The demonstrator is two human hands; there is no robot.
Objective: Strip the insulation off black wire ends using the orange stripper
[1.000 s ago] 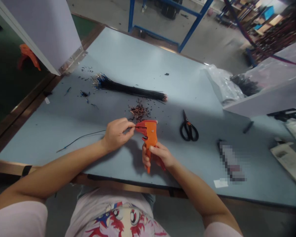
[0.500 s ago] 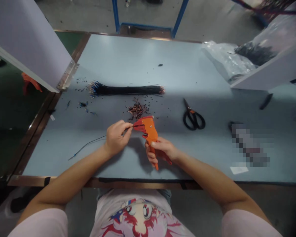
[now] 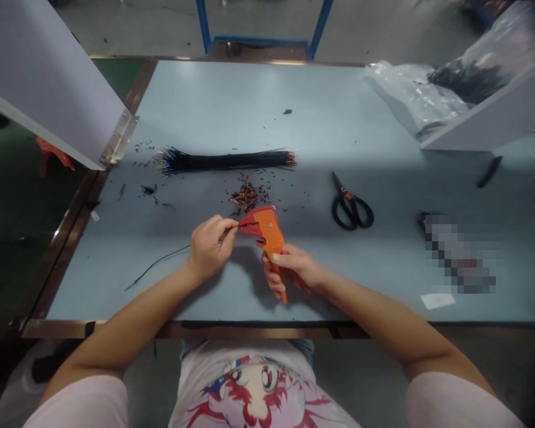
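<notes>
A white panel (image 3: 49, 77) stands at the left edge of the blue-grey desk (image 3: 232, 101); a wire bundle (image 3: 225, 159) and scissors (image 3: 351, 208) lie beyond and right; near the front edge, the right hand (image 3: 289, 267) grips an orange wire stripper (image 3: 268, 233) with curled fingers; the left hand (image 3: 208, 249) pinches a thin wire (image 3: 164, 261) against its head, fingers closed; copper-colored trimmings (image 3: 245, 197) lie just beyond.

1. Table (image 3: 321, 101): bears all items below.
2. Bundle of wires (image 3: 225, 159): on the table, lying crosswise, left of centre.
3. Pile of wire clippings (image 3: 246, 197): on the table, just before the bundle.
4. Wire stripper (image 3: 270, 235): in the right hand (image 3: 292, 267), above the table, before the clippings.
5. Single wire (image 3: 160, 264): on the table's near left, running into the left hand (image 3: 209, 249).
6. Scissors (image 3: 348, 197): on the table, right of the stripper.
7. Plastic bag (image 3: 410, 89): at the table's far right corner, behind the scissors.
</notes>
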